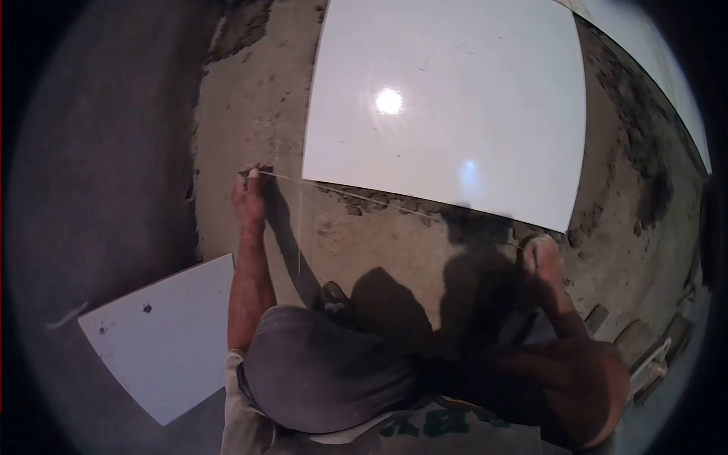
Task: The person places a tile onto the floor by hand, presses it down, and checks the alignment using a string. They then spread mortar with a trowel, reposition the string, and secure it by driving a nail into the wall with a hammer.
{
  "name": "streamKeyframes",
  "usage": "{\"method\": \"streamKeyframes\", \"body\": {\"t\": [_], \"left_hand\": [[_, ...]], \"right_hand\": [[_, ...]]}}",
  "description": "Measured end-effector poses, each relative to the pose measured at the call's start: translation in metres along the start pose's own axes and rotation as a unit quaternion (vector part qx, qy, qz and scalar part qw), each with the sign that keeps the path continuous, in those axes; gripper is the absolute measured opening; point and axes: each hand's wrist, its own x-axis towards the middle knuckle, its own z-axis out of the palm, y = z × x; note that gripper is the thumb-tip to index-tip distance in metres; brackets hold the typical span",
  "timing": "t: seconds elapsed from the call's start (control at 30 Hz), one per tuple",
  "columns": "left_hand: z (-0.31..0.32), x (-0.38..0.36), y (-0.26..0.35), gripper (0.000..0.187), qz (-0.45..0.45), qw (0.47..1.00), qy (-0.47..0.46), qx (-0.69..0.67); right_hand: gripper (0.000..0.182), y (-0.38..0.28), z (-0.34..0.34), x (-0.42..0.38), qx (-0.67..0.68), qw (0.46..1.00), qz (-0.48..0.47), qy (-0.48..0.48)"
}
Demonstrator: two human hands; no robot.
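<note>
Left hand pinches string; right hand looks clenched on its other end. String runs just beside white floor tile's near edge; best kept taut, hands steady.

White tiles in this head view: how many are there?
3: a large tile at top centre, a second tile at lower left, and a partly shown tile at upper right. More may be hidden or cut off.
</note>
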Motion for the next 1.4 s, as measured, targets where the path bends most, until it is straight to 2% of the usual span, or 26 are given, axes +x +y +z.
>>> {"method": "streamKeyframes", "body": {"t": [0.03,0.1,0.13,0.2,0.33,0.43,0.63,0.73,0.83,0.9,1.03,1.1,1.4], "left_hand": [[-0.002,0.001,0.0,0.036,0.002,1.0,0.011,0.004],[0.001,-0.001,0.002,0.038,-0.019,0.999,0.001,-0.044],[0.001,-0.002,0.002,0.038,-0.02,0.999,0.001,-0.046],[0.002,-0.002,0.003,0.039,-0.017,0.998,-0.008,-0.054],[0.003,-0.002,0.005,0.039,-0.02,1.0,0.002,-0.016],[0.002,-0.006,0.002,0.039,-0.005,0.999,-0.007,-0.039],[0.003,-0.012,-0.01,0.038,-0.011,0.999,0.009,-0.052],[0.007,-0.014,0.003,0.041,-0.008,0.999,0.02,-0.024],[0.011,-0.013,0.009,0.031,-0.021,0.999,0.016,-0.041],[0.011,-0.011,0.007,0.044,-0.01,1.0,-0.001,-0.023],[0.011,-0.01,0.005,0.044,-0.012,0.999,0.006,-0.03],[0.011,-0.009,0.0,0.033,0.008,0.999,0.012,-0.038],[0.013,-0.012,0.011,0.035,-0.008,0.999,0.021,-0.026]], "right_hand": [[0.015,0.006,-0.003,0.0,0.006,1.0,-0.009,0.0],[0.013,0.02,-0.015,-0.006,0.024,0.981,0.159,-0.11],[0.013,0.026,-0.024,-0.006,0.022,0.981,0.159,-0.11],[0.012,0.038,-0.047,-0.003,0.116,0.967,0.196,-0.112],[0.012,0.088,-0.068,-0.02,0.049,0.979,0.18,-0.079],[0.012,0.107,-0.078,-0.026,0.095,0.968,0.225,-0.055],[0.011,0.11,-0.071,-0.029,0.059,0.97,0.23,-0.052],[0.012,0.104,-0.072,-0.026,0.042,0.971,0.229,-0.053],[0.011,0.105,-0.073,-0.032,0.064,0.969,0.233,-0.052],[0.012,0.107,-0.073,-0.037,0.064,0.969,0.233,-0.057],[0.013,0.121,-0.068,-0.048,0.025,0.969,0.236,-0.07],[0.014,0.111,-0.068,-0.043,0.048,0.968,0.241,-0.055],[0.016,0.104,-0.072,-0.031,0.052,0.969,0.235,-0.059]]}}
